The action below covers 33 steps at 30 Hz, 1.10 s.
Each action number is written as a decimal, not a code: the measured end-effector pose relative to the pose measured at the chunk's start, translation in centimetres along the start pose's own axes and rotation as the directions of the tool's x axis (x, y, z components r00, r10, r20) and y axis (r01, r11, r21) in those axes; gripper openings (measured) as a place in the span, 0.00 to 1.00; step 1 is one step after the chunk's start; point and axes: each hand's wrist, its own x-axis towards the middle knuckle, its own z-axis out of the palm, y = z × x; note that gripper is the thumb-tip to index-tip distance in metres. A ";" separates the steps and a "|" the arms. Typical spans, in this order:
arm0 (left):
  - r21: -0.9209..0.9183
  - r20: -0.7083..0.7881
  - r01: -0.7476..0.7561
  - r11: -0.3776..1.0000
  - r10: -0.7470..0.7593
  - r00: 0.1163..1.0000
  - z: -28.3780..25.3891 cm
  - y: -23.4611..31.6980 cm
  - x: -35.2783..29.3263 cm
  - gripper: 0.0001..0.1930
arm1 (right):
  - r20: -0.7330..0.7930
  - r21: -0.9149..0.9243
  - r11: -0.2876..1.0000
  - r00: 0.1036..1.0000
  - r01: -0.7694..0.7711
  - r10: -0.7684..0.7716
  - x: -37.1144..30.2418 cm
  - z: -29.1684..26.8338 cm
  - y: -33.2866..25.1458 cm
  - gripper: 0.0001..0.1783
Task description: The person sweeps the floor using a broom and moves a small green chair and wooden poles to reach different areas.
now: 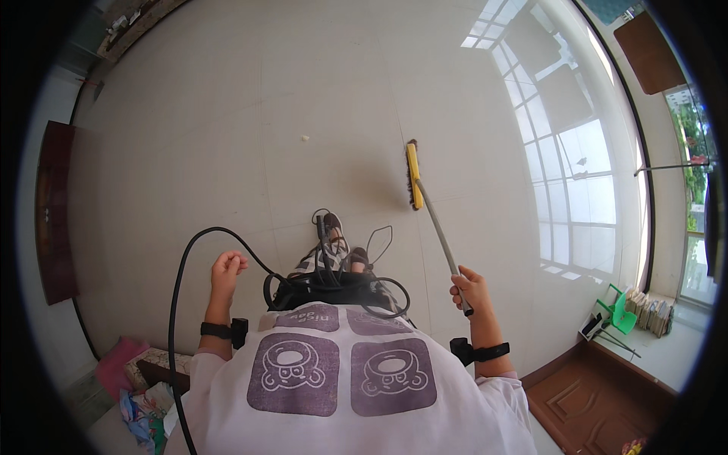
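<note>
My right hand (471, 290) is wrapped round the grey handle (440, 228) of a broom, close to the handle's upper end. The broom's long yellow head (414, 176), edged with dark bristles, rests on the floor ahead of me and slightly right. My left hand (229, 265) is raised at my left side with its fingers curled in, and nothing shows in it. A small pale scrap (305, 138) lies on the floor, left of the broom head and apart from it.
Pale tiles cover the floor (189, 152). A black cable (178, 288) loops past my left arm to my waist. At the right are a green dustpan (623, 312), stacked books (651, 313) and a brown wooden panel (599, 394). Cloths (148, 409) lie at the lower left.
</note>
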 end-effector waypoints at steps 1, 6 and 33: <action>-0.018 0.005 0.001 1.000 -0.001 1.000 0.6 0.4 0.7 0.08 | -0.030 -0.003 1.000 1.000 0.005 -0.005 0.3 -1.4 -1.0 0.30; -0.036 0.001 0.066 0.997 -0.066 0.998 3.9 1.0 3.5 0.08 | -0.233 -0.047 0.997 0.971 -0.059 0.047 4.4 -5.2 -5.1 0.20; -0.133 -0.007 0.006 0.991 -0.007 1.000 11.5 8.7 15.0 0.06 | 0.105 -0.030 0.999 0.994 -0.019 0.022 13.1 1.7 -23.2 0.32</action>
